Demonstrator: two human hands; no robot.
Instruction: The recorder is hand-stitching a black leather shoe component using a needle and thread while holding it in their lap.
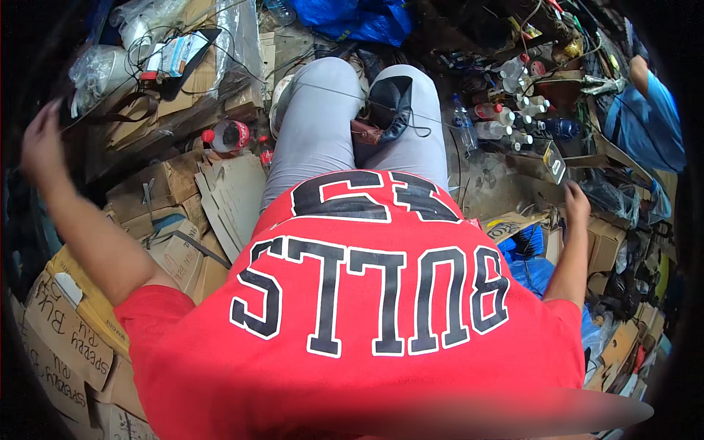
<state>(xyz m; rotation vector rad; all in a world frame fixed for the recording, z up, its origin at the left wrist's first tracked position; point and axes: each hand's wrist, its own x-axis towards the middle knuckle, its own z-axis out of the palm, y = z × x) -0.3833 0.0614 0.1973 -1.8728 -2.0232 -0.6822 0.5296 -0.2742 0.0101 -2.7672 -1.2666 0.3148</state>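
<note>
Head view: black shoe (390, 108) wedged between knees, stitching step; left hand (42, 139) flung out, grip unclear; right hand (576, 199) loosely curled, empty-looking; next needs taut thread (330, 91) pull.

My one view — head-worn fisheye, looking steeply down my own red shirt (367, 308) and grey-trousered lap (323, 125), close in, cluttered floor (484, 176) bending toward the dark rim — no second view.

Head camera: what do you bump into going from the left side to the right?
Left hand → red-capped bottle → black shoe between the knees → cluster of white bottles → right hand → another person's blue sleeve.
</note>
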